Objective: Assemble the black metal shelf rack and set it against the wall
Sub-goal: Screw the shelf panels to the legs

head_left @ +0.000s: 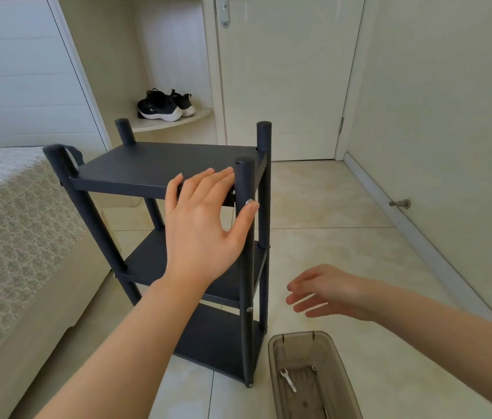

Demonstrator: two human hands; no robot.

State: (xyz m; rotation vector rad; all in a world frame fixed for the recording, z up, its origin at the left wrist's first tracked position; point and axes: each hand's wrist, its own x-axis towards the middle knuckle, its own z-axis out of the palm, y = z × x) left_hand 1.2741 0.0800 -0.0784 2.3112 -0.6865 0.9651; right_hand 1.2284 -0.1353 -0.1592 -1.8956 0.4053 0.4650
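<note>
Black shelf rack (pixel 163 164) stands upright; left hand (pixel 205 231) spread open on its top edge, right hand (pixel 329 293) loose, empty. High push may tip it.

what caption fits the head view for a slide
Left hand open at the top of the black shelf rack, right hand open nearby, tray on floor

2 black trainers with white soles (pixel 164 104) sit on a curved cream corner shelf (pixel 175 123), just left of a closed cream door (pixel 284 86) with a silver handle plate (pixel 225 12) near its top left. A bed (pixel 12 225) with a patterned grey-beige cover fills the left side. A metal door stopper (pixel 400 203) juts from the foot of the right wall, above the pale tiled floor (pixel 344 207).
</note>
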